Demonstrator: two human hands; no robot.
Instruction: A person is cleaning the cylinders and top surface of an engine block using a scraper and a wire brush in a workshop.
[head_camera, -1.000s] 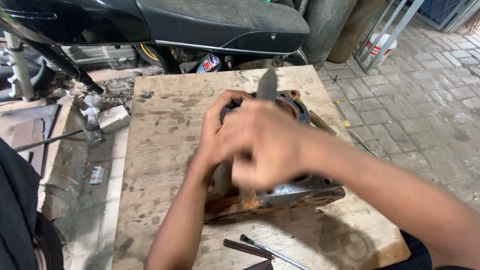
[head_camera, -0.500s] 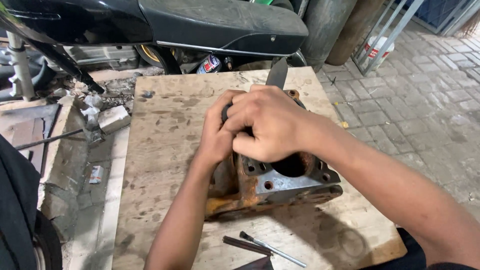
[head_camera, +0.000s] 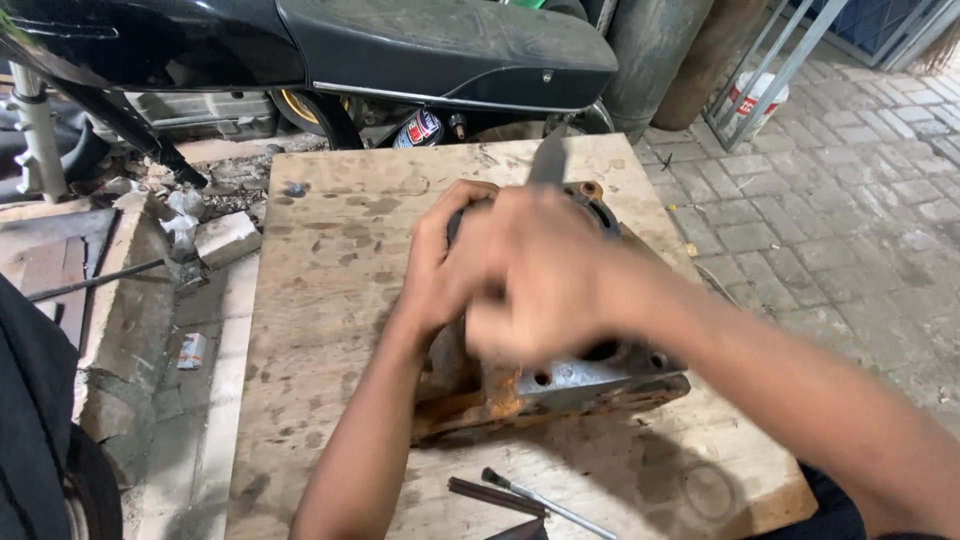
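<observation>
- Workpiece: rusty metal engine casting (head_camera: 560, 385) lies on the wooden bench (head_camera: 330, 260), near the middle, with a round bore and bolt holes showing on its grey machined face and orange rust along its lower edge.
- My left hand (head_camera: 440, 270) rests on the left upper side of the casting, fingers curled over its edge and touching it; how firmly it grips I cannot tell.
- My right hand (head_camera: 545, 275) is closed into a fist above the casting, blurred in the head view. A grey blade (head_camera: 549, 158) sticks up beyond the knuckles toward the far edge of the bench, and the fist appears closed on that tool's handle, which is hidden inside the hand.
- Blade tip stands over the far rim of the casting; contact between tip and metal cannot be made out.
- Near edge of bench: a dark brown flat strip (head_camera: 497, 496) and a thin metal rod with a dark brushy head (head_camera: 545, 500) lie side by side, clear of the casting and both hands.
- Beyond the bench: a black motorcycle seat (head_camera: 440, 45), with a small can (head_camera: 420, 128) below it.
- Right of the bench: grey paving blocks (head_camera: 850, 220) and a white bucket (head_camera: 755, 100) by a metal frame.
- Left of the bench: broken concrete pieces (head_camera: 225, 238) and rubble on the ground.
</observation>
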